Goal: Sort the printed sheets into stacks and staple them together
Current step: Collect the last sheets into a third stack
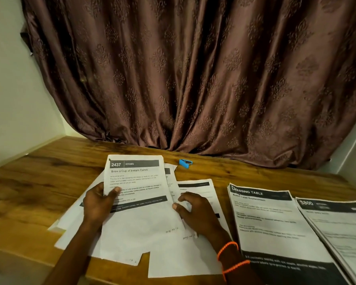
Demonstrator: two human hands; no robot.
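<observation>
The left hand [99, 204] pinched the "2437 KITCHEN" sheet [136, 194] at its left edge, thumb on the print; the right hand [195, 212] rested with fingers loosely spread on the loose sheets [195, 188] beneath, gripping nothing; 2 sorted stacks lay to the right, the "DRESSING TABLE" stack [273, 225] and the "3800" stack [341, 229]; a blue stapler [185, 163] sat behind on the wooden table [39, 182], near the curtain [193, 79].

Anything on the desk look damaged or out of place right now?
Yes: the top sheet, headed "Brew a Cup of Instant Coffee" and held by the left hand, has a rectangular piece missing from its bottom edge. The loose sheets beneath it are fanned out askew, unlike the two squared stacks at right.
</observation>
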